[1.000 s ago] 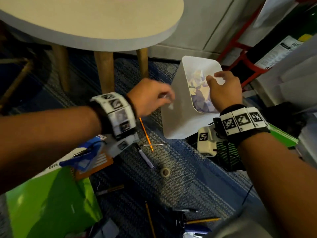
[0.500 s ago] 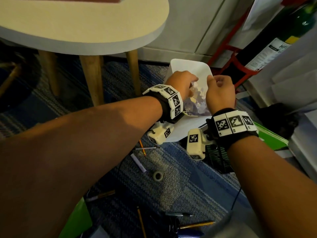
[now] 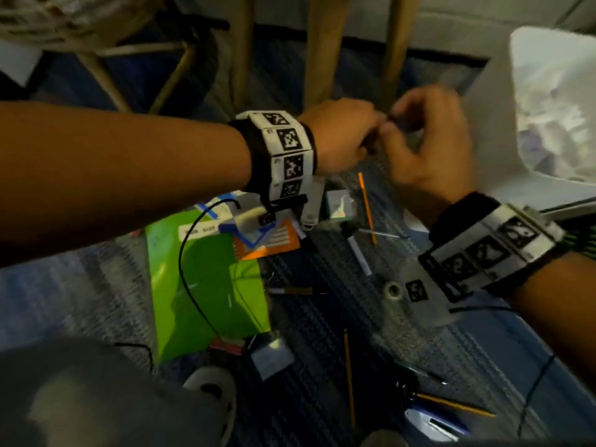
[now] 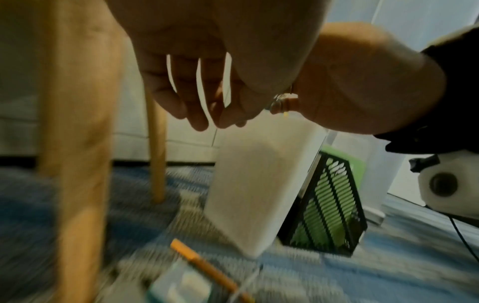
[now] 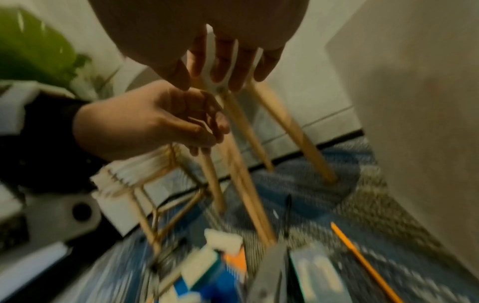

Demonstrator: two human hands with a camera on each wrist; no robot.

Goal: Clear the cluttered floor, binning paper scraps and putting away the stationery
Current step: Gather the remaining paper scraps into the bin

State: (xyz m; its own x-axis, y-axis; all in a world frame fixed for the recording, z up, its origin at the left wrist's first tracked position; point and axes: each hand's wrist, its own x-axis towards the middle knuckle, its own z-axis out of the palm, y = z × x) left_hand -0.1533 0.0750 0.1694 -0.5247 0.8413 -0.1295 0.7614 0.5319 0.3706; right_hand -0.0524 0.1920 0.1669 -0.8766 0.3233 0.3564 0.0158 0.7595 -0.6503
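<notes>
Both hands met mid-frame in the head view, above the carpet. Left hand (image 3: 338,137) had its fingers loosely curled, tips against the right hand (image 3: 425,146), whose fingers were also bent. Frames were blurred; a small pale ringed thing showed between the two hands in the left wrist view, too small to tell what it was or who held it, so whether either hand gripped anything couldn't be told.

White bin (image 3: 548,101) sat at upper right of the head view, tilted, paper scraps (image 3: 561,124) inside.

Stationery lay across the carpet below the hands: orange pencil (image 3: 366,206) just beneath them, white marker (image 3: 359,254) lower centre, tape roll (image 3: 392,290) near the right wrist. Green folder (image 3: 206,285) centre-left. More pens (image 3: 451,404) at lower right.

Black mesh holder (image 4: 326,207) stood right behind the bin in the left wrist view.
</notes>
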